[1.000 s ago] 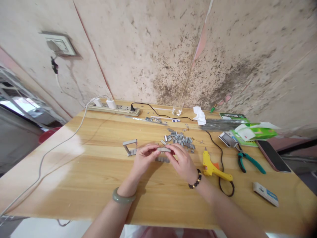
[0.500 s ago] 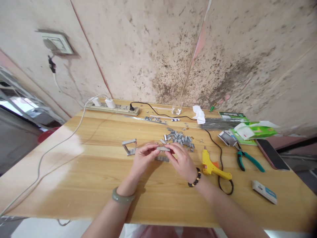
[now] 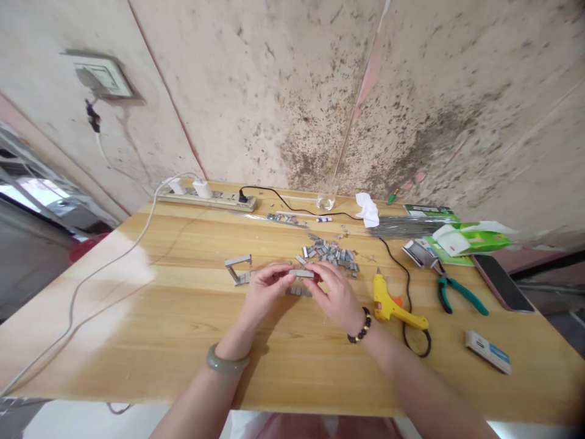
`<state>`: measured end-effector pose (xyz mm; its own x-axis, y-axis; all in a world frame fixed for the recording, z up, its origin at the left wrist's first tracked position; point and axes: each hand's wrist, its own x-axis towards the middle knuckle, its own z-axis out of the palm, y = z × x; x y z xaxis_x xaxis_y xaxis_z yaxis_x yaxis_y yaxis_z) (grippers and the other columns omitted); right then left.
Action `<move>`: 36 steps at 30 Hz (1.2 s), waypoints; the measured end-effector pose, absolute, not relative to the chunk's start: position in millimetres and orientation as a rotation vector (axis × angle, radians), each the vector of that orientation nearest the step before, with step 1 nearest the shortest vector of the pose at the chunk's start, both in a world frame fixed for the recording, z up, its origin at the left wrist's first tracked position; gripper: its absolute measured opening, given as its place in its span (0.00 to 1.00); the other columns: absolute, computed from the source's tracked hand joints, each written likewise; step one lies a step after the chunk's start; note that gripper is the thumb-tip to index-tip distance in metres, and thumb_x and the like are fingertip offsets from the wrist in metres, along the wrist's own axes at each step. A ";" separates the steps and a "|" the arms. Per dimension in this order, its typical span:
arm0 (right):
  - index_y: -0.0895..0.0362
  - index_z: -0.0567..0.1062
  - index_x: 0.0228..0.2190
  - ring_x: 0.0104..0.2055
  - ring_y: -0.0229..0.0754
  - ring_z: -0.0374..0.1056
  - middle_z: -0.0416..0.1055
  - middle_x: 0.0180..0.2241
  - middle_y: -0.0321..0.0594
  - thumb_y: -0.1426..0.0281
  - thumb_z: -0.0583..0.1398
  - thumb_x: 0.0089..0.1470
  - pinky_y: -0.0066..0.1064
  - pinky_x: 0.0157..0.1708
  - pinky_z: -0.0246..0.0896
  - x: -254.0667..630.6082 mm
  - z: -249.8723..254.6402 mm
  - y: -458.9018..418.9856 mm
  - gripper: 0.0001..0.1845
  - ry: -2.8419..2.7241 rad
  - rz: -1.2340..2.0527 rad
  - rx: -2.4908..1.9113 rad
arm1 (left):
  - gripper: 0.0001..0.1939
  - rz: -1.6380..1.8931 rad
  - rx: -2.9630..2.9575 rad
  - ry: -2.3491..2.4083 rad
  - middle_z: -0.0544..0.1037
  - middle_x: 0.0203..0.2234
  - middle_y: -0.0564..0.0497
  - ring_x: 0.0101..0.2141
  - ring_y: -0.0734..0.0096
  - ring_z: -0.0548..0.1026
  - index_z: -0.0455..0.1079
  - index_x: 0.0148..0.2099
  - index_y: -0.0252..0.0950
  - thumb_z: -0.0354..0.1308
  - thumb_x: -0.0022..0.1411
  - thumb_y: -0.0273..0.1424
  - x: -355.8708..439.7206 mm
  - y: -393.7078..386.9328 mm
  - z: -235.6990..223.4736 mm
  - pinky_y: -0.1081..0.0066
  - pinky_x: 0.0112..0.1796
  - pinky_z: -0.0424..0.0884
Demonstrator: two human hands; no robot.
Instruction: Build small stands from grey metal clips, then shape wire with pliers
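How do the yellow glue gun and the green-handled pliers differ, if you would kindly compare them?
The glue gun is yellow with an orange trigger; the pliers have green handles. The glue gun has a black cord at its handle, while the pliers have none. The pliers lie farther right than the glue gun. Both rest unheld on the table.

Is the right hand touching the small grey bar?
Touching. The head view shows the right hand gripping the right end of the small grey bar with its fingertips.
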<state>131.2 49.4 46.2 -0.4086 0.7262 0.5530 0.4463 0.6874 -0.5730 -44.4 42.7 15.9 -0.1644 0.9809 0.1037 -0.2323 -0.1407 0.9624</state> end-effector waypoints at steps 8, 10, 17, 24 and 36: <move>0.56 0.70 0.42 0.42 0.44 0.68 0.71 0.39 0.44 0.72 0.54 0.62 0.37 0.43 0.66 131.0 48.7 48.7 0.07 -2.065 0.458 -0.883 | 0.11 1.507 1.035 1.070 0.81 0.30 0.49 0.30 0.70 0.76 0.79 0.34 0.37 0.70 0.44 0.32 -44.7 42.3 16.8 0.71 0.33 0.72; 0.56 0.70 0.42 0.42 0.43 0.67 0.71 0.39 0.44 0.71 0.55 0.62 0.37 0.43 0.65 131.1 49.2 48.5 0.07 -2.057 0.470 -0.892 | 0.12 1.497 1.056 1.059 0.81 0.31 0.49 0.31 0.70 0.76 0.79 0.36 0.37 0.70 0.45 0.32 -46.1 42.3 14.7 0.71 0.33 0.72; 0.55 0.71 0.39 0.34 0.39 0.66 0.70 0.36 0.41 0.71 0.56 0.60 0.33 0.38 0.65 132.2 49.4 49.3 0.06 -1.956 0.555 -0.886 | 0.14 1.523 1.067 1.002 0.81 0.38 0.45 0.40 0.63 0.76 0.79 0.41 0.37 0.62 0.56 0.40 -50.9 42.5 8.5 0.64 0.45 0.70; 0.56 0.72 0.37 0.31 0.38 0.65 0.69 0.32 0.38 0.71 0.58 0.58 0.30 0.34 0.63 137.5 61.6 43.1 0.05 -1.914 0.628 -0.799 | 0.17 1.564 1.027 0.959 0.81 0.35 0.44 0.38 0.64 0.76 0.78 0.40 0.35 0.59 0.58 0.43 -49.6 44.5 9.0 0.65 0.43 0.70; 0.56 0.77 0.36 0.35 0.40 0.69 0.73 0.33 0.39 0.67 0.59 0.58 0.29 0.36 0.60 144.9 61.6 22.3 0.08 -2.793 0.672 -0.857 | 0.14 1.549 1.026 0.986 0.81 0.33 0.47 0.36 0.66 0.76 0.79 0.39 0.36 0.61 0.56 0.40 -48.2 42.8 14.3 0.68 0.42 0.69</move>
<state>144.9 22.3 61.6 -0.8272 0.5619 0.0064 0.4976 0.7377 -0.4564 -48.2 42.8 14.3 -0.1487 0.9793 0.1374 -0.2900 -0.1760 0.9407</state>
